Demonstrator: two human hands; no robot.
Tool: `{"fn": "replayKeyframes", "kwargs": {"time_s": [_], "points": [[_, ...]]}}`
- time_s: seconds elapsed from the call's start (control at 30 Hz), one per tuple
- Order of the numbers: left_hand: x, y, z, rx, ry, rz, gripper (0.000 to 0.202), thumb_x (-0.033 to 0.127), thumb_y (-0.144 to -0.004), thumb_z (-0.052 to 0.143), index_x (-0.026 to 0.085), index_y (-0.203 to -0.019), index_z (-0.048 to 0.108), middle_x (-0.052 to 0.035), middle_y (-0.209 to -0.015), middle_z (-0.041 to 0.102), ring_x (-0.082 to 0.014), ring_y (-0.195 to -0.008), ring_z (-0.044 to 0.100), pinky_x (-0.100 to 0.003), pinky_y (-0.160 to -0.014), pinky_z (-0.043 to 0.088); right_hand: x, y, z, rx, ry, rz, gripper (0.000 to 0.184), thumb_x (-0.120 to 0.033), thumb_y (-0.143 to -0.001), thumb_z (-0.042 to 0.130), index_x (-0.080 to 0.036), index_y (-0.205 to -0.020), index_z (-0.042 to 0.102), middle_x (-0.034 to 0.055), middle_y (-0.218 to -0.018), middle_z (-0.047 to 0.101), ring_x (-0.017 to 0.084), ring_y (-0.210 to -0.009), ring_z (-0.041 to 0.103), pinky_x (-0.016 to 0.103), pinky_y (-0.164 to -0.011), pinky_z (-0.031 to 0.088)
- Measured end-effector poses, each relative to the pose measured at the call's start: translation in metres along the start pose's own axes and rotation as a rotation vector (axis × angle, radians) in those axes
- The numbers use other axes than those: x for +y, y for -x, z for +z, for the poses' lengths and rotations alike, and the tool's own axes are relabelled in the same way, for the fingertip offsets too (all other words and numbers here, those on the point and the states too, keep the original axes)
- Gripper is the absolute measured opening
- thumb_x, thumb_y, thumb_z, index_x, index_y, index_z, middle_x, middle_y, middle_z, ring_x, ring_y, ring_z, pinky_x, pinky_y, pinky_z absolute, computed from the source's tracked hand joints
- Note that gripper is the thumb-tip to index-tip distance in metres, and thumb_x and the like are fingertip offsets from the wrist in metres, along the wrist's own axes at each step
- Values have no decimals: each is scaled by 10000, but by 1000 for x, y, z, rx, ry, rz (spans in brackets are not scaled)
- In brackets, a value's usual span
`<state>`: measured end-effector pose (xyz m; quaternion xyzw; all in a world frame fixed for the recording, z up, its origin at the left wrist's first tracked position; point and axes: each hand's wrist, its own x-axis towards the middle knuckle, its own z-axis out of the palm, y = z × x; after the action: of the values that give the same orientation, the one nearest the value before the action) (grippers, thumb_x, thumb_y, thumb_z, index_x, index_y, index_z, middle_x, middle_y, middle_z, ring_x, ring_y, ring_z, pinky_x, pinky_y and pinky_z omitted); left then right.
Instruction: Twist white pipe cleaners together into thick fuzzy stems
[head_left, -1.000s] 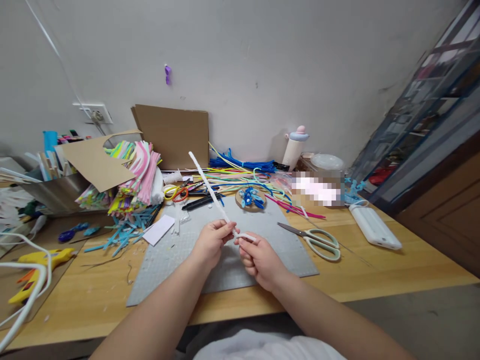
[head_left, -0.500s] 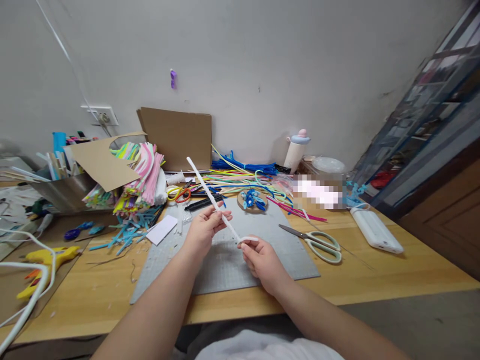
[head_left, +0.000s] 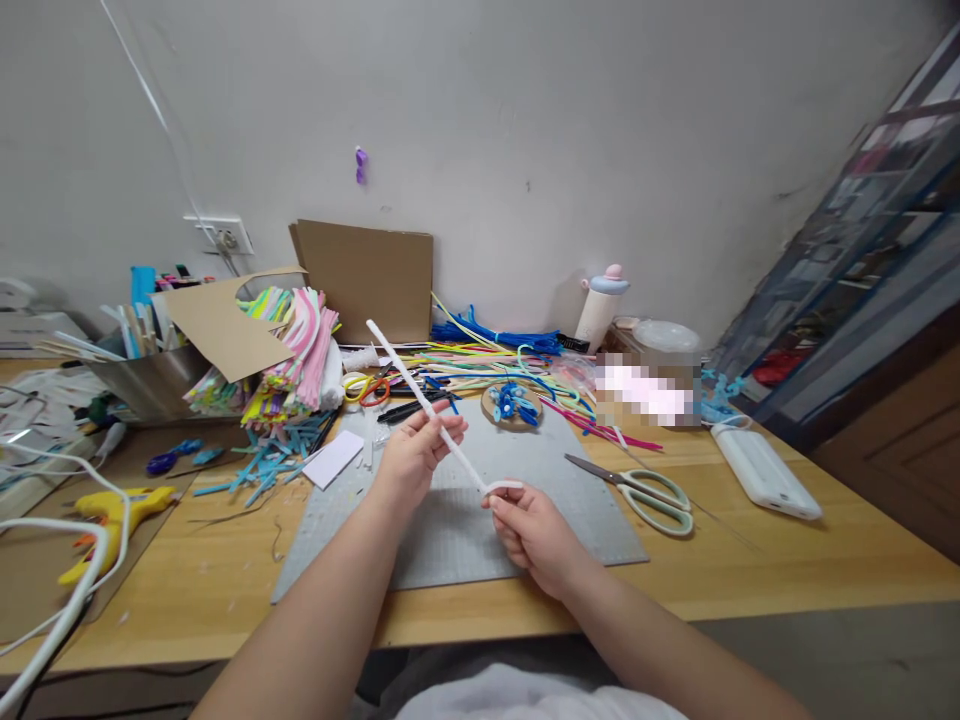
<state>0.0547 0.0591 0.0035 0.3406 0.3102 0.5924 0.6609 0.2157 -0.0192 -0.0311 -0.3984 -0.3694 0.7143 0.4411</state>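
We hold a long white fuzzy pipe cleaner (head_left: pixel 420 392) in both hands above the grey cutting mat (head_left: pixel 577 500) on the pale wooden table (head_left: pixel 787 560). Our left hand (head_left: pixel 415 455) pinches the stem about midway, thumb and fingers closed on it, with the free end slanting up and away to the left, toward the brown cardboard sheet (head_left: pixel 367 275) leaning on the wall. Our right hand (head_left: pixel 534 532) grips the near end, fingers shut around it, where the stem is bent over into a short flat hook lying just above the knuckles. The two hands are apart, with a bare stretch of stem between them.

To the right of our right hand, pale green-handled scissors (head_left: pixel 641 490) lie half on the mat, blades pointing left. Beyond the mat sits a small round wooden disc carrying blue twisted pieces (head_left: pixel 512 402), with loose coloured pipe cleaners (head_left: pixel 487 360) fanned out behind it. A thick stack of pink, yellow and green stems (head_left: pixel 292 365) stands to the left, with blue cut scraps (head_left: pixel 262 465) scattered below it. A yellow glue gun (head_left: pixel 112 510) lies at the far left edge, and a white rectangular case (head_left: pixel 765 470) rests at the right.
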Motion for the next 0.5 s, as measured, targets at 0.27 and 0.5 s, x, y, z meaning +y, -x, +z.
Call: {"fn": "replayKeyframes", "kwargs": {"time_s": [0.27,0.5], "points": [[9,-13,-17,95,165,-100,187,301,-863,544,152,-895,653,-29,-675,667,-97,-606,634,-171,-530,511,4,11,-15,-87,-73,109,253,-363,-745,664,-170,-846,535,-110,-475,335,14,-375,117,148,-332,45],[14,-10,-10,83,205,-184,306,266,-920,435,83,-748,610,-34,-609,579,6,-353,383,-53,-290,314,-2,14,-24,-104,-18,106,223,-338,-767,648,-163,-848,535,-111,-474,310,18,-383,117,150,-331,49]]}}
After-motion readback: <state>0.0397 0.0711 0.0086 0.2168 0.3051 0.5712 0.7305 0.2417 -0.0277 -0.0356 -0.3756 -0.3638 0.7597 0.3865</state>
